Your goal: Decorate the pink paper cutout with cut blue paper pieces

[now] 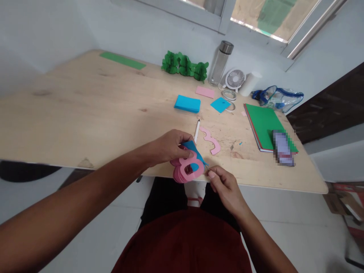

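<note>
My left hand [174, 146] is closed around a stack of pink paper cutouts [200, 165] with looped outlines and a hole in the middle. A blue paper piece [196, 151] is held together with them, partly covered by the pink layers. My right hand [224, 184] pinches a thin metal blade [207, 168] at the right edge of the blue paper; most of this tool is hidden by the fingers. Both hands are at the table's front edge, above my lap. Just beyond them lie a white pen [196, 131] and a wavy pink paper strip [212, 141].
On the wooden table [99, 110] are a blue paper stack [187, 104], a blue sheet [220, 105], a pink piece [204, 92] and tape rolls [229, 94]. Behind stand a green paper garland [184, 65], bottle [220, 63] and fan [234, 79]. Green sheets [269, 127] and a blurred phone-like object [283, 148] lie right.
</note>
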The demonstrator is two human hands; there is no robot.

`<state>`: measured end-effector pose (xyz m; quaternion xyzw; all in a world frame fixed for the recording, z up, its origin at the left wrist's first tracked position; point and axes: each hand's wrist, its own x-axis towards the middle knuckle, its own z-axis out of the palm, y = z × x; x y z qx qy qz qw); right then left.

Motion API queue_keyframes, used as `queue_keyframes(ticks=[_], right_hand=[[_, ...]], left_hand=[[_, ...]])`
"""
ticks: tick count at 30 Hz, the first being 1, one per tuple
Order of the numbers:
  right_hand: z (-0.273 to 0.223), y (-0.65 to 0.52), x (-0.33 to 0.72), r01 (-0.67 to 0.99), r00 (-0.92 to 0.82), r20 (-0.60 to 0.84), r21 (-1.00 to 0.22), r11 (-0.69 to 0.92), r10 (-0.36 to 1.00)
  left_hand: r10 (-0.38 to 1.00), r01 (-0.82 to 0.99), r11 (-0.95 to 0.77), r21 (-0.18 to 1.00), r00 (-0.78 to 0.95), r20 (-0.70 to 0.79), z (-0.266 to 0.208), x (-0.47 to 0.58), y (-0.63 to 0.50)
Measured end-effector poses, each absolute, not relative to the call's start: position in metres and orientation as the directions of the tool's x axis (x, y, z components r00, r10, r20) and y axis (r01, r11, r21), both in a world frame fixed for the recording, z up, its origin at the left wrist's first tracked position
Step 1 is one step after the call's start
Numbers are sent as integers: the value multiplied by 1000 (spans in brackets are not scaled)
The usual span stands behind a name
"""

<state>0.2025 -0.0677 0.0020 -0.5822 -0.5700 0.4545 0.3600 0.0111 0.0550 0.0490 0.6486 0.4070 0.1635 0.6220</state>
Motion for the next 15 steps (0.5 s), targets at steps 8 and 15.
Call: queue_keyframes(ticks=[8, 15], right_hand=[[7, -64, 203, 350, -99, -120, -933, -78, 988], [13, -60, 207, 398, -135, -109, -916, -46, 985]], left_hand=[[710, 342, 74, 937, 642, -290, 51, 15, 56], [691, 359, -10, 933, 677, -253, 54, 15, 57]])
